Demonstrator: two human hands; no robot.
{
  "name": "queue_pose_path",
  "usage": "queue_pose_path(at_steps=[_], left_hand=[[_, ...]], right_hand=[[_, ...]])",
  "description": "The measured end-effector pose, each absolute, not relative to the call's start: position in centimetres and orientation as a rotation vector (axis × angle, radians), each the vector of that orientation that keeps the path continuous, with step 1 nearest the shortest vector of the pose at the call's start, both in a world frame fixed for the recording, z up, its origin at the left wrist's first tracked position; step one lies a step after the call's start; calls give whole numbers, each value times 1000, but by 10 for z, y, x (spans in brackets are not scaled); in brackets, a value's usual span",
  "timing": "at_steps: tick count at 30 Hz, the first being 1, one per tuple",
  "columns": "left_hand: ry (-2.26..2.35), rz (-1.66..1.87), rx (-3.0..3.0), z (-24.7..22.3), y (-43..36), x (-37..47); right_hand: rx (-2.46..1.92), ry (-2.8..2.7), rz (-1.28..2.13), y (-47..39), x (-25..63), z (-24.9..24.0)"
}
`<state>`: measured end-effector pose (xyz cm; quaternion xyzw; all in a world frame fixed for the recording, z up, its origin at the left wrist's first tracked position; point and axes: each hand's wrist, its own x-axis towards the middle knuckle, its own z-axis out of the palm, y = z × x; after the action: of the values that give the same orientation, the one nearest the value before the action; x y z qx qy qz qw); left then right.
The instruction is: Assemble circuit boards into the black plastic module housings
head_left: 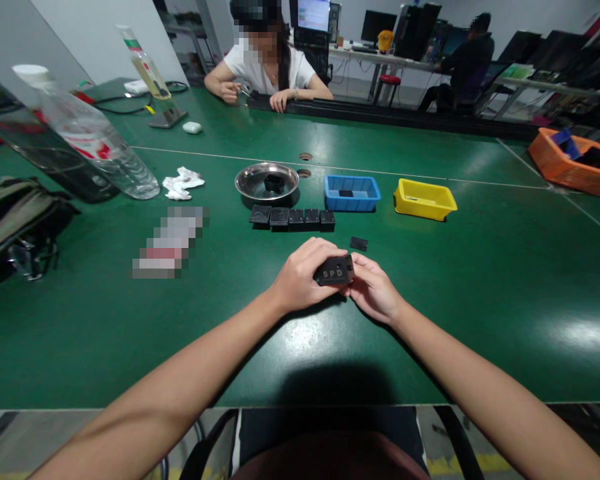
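My left hand (307,275) is wrapped round a black box marked SPD (334,272), held just above the green table (220,347). At the box's right end, my right hand (375,285) pinches with thumb and fingers; whether it grips the box or a small part there is hard to see. Just beyond my hands lies a small flat black piece (359,243). A row of several black square boxes (296,219) stands behind. Past that row, a steel bowl (247,192) holds a black part, and a blue tray (353,203) has a small black piece in it.
A yellow tray (425,207) stands right of the blue one, an orange basket (563,167) at far right. On the left are bottles (100,143), a crumpled tissue (183,182) and a bag (15,230). A person (270,67) sits across the table, hands at its far edge.
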<state>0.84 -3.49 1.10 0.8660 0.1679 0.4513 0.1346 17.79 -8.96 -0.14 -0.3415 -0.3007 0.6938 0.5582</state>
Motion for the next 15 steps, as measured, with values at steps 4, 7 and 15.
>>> queue_pose_path(at_steps=[4, 7, 15], left_hand=[[497, 1300, 2508, 12, -36, 8], [502, 1305, 2493, 13, -36, 8], [484, 1303, 2432, 13, -36, 8]], right_hand=[[-802, -734, 1629, -89, 178, -1], [-796, -750, 1631, -89, 178, -1], [-785, -750, 1628, -89, 179, 0]])
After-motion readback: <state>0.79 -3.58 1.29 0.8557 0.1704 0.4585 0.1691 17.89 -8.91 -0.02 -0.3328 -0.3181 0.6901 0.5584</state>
